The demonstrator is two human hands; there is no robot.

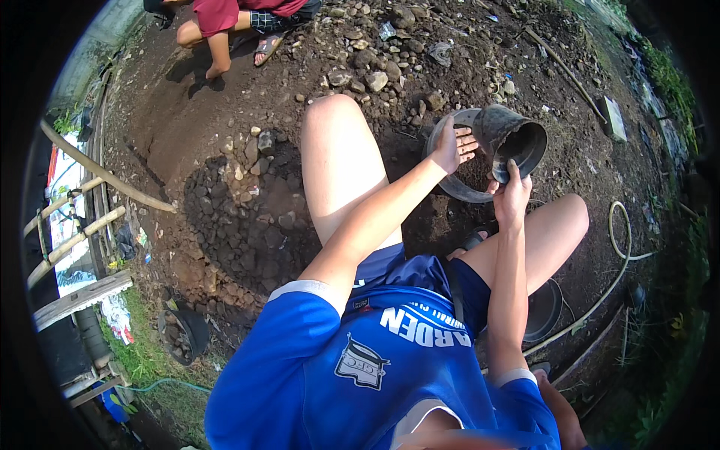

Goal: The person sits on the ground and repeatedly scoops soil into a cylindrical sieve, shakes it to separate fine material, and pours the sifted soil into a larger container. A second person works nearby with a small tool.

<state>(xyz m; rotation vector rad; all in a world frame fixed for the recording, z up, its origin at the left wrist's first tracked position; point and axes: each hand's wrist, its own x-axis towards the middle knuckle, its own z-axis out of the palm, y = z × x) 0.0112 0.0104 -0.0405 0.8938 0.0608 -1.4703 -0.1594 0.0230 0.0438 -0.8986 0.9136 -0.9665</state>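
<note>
My right hand [511, 197] grips the near rim of a dark, soil-stained plastic bucket [498, 126], which is tilted with its mouth towards me. The inside of its mouth lies in shadow. My left hand [450, 147] is beside the bucket with its fingers spread and dirty, holding nothing. Under both hands lies a round grey rim [464, 189], perhaps of a basin, with brown soil showing within it. Whether my left hand touches that rim I cannot tell.
A heap of dark stones [242, 225] lies left of my legs. Another person [225, 34] crouches at the upper left. A bucket of stones [183, 334], a pale hose [610, 281], a wooden pole [565, 73] and a bamboo frame [84, 236] are around me.
</note>
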